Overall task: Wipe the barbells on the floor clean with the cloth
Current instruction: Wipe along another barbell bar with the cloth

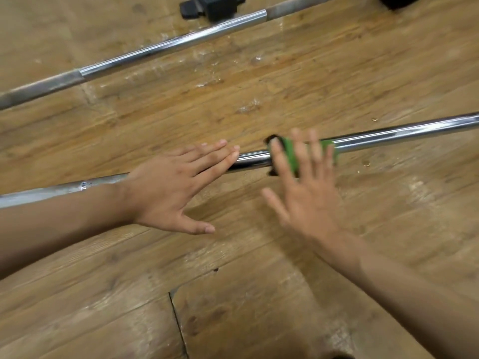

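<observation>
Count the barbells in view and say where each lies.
2. The far barbell crosses the top of the view, untouched. The near barbell lies under the left hand and the right hand, which presses the cloth on it. More may lie out of frame.

Head-worn view, close, down onto floor (pixel 233 294)

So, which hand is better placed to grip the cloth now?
Right, probably. The right hand is spread over the cloth on the near bar; the left hand touches the bar beside it.
</observation>
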`<state>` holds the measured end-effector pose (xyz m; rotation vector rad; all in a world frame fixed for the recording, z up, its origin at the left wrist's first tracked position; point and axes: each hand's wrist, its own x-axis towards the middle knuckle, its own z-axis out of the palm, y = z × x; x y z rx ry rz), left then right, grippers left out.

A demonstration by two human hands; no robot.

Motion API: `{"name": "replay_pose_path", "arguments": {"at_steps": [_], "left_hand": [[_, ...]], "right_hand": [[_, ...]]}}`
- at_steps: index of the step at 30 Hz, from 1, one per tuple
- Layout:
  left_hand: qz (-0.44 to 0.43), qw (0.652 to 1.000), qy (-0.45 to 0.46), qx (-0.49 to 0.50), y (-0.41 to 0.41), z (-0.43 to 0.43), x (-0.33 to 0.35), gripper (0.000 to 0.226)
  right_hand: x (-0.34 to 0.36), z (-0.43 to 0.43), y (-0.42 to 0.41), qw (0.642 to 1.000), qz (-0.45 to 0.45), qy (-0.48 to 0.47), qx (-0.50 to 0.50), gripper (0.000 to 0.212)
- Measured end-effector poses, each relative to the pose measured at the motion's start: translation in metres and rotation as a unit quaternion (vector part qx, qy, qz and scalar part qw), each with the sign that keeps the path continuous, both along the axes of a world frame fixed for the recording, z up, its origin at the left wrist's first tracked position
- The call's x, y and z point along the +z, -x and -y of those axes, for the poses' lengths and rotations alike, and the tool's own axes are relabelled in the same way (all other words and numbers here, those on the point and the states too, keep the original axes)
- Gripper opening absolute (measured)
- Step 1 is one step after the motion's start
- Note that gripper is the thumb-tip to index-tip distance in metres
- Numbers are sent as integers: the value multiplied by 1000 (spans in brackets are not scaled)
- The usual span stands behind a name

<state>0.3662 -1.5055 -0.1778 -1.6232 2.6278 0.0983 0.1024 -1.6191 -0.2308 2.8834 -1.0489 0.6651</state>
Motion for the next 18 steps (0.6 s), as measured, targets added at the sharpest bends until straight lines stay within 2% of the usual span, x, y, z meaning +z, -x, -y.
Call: {"name": "replay_pose_path", "arguments": {"at_steps": [2, 4, 6, 9, 12, 15, 18], "left_hand": [[0, 1000, -3, 0, -2, 4, 1, 115], [8, 1000, 1, -4, -5, 7, 2, 115], [19, 1000, 12, -5, -8, 11, 2, 115], [25, 999, 19, 5, -12, 14, 1, 115], [23, 1000, 18, 9, -14, 17, 1, 115], [19, 1000, 17, 7, -15, 18, 1, 115], [21, 1000, 22, 6, -16, 19, 1, 115]], "right_hand": [[-3, -6, -9, 996, -33, 31, 76, 71], [-7, 14, 3, 991, -50, 78, 101, 69], [-17, 44, 30, 993, -39, 92, 56, 70], [-24, 75, 68, 997, 33, 33, -68, 67], [-23, 77, 55, 986, 108, -15, -123, 70], [-18, 58, 13, 979, 150, -24, -138, 76], [-14, 31, -16, 996, 79, 7, -50, 82]]}}
